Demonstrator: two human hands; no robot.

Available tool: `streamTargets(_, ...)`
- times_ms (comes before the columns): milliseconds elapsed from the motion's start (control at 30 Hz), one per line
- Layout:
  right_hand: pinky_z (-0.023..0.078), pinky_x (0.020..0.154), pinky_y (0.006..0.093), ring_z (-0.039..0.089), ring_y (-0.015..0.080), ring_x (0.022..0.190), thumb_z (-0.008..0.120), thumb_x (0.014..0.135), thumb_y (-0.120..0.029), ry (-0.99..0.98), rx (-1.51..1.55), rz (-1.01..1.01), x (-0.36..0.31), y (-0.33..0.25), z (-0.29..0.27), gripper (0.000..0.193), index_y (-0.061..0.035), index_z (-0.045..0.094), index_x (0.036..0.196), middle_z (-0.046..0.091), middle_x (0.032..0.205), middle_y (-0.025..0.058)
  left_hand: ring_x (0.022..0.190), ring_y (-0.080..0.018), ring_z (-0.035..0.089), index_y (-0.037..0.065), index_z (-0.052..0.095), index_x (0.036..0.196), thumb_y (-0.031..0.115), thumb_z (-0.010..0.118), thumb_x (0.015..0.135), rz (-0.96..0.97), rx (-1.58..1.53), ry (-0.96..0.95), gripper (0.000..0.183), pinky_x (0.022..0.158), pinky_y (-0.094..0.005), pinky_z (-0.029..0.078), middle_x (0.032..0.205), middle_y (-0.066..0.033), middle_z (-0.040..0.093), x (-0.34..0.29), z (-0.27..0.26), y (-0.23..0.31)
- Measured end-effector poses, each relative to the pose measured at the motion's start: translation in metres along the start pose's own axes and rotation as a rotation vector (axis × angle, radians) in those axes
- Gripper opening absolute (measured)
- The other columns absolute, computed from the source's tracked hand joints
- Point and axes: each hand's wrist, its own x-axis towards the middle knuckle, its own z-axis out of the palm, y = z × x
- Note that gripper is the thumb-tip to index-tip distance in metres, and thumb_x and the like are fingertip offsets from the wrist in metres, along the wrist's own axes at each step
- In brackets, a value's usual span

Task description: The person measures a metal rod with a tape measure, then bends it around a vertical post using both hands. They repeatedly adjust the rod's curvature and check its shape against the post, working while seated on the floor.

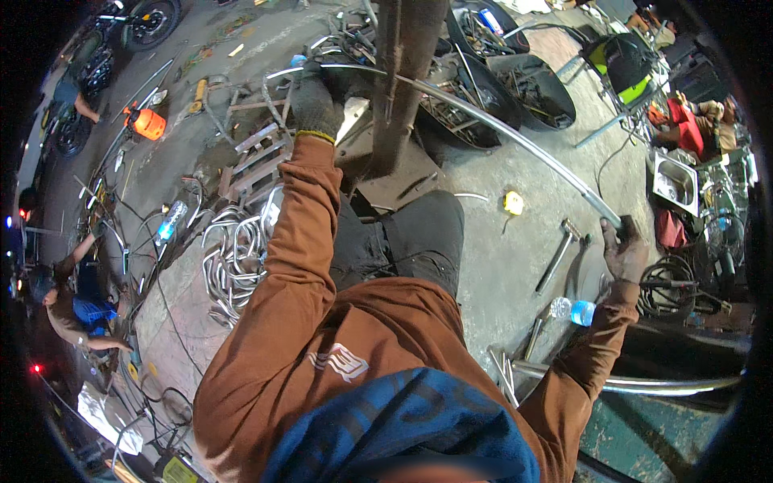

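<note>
Right grip on tube, cluttered concrete floor

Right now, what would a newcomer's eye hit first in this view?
First, the long silver tube, arcing from the dark post at upper middle down to the right hand. Then the bright orange container at upper left, and the tangle of bent silver tubing beside the brown left sleeve.

An orange container sits at left, a metal sink (shiny, rectangular) at right.
</note>
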Motion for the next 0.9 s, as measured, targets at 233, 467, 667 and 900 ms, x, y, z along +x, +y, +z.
streamTargets(233,0.046,0.059,0.0385,0.053,0.0368,0.06,0.075,0.082,-0.027,-0.059,-0.109,0.099,-0.07,-0.057,-0.002,0.035,0.0035,0.06,0.09,0.06,0.074,0.0185,0.082,-0.0246,0.066,0.005,0.065,0.101,0.02,0.059,0.094,-0.048,-0.062,-0.044,0.018,0.075,-0.0386,0.058,0.093,-0.0084,0.068,0.007,-0.007,-0.001)
streamTargets(467,0.048,0.07,0.0347,0.061,0.0287,0.074,0.073,0.082,-0.018,-0.004,-0.205,0.252,-0.132,-0.142,-0.027,0.036,-0.002,0.066,0.113,0.064,0.085,0.0178,0.089,-0.0258,0.066,0.004,0.064,0.105,0.021,0.056,0.095,0.019,0.219,-0.128,0.021,0.082,-0.041,0.057,0.098,-0.0103,0.067,0.016,-0.014,0.008)
streamTargets(667,0.043,0.054,0.0312,0.05,0.0145,0.061,0.073,0.085,-0.025,-0.014,0.139,0.057,-0.02,-0.021,-0.001,0.032,0.0025,0.056,0.084,0.056,0.068,0.0137,0.094,-0.0334,0.063,0.002,0.061,0.104,0.022,0.058,0.093,0.038,-0.029,-0.002,0.022,0.087,-0.0487,0.054,0.105,-0.0161,0.064,0.022,-0.036,0.014)
streamTargets(900,0.039,0.05,0.0312,0.045,0.0183,0.054,0.073,0.085,-0.024,0.055,0.26,0.049,-0.069,-0.055,-0.002,0.028,-0.0012,0.057,0.08,0.049,0.064,0.0105,0.095,-0.0352,0.062,0.004,0.058,0.103,0.022,0.054,0.094,-0.05,-0.022,-0.036,0.021,0.088,-0.0522,0.053,0.105,-0.0174,0.064,0.038,-0.039,0.019)
